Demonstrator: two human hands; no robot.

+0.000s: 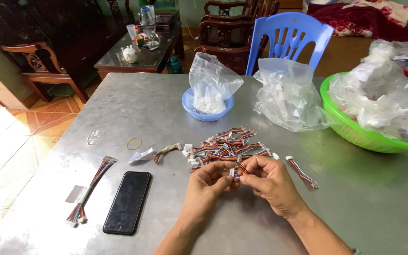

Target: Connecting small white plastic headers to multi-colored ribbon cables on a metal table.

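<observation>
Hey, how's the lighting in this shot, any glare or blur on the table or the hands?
Head view: daylight from the left washes out the floor and puts soft glare on the grey table; left hand and right hand are sharp enough, the small cable piece between them hard to resolve; straight edges bow slightly toward the frame corners.

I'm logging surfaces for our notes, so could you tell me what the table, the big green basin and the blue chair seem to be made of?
Table: likely brushed metal, grey with a dull sheen. Green basin: plastic, glossy and moulded. Blue chair: moulded plastic with a slotted back.
</observation>
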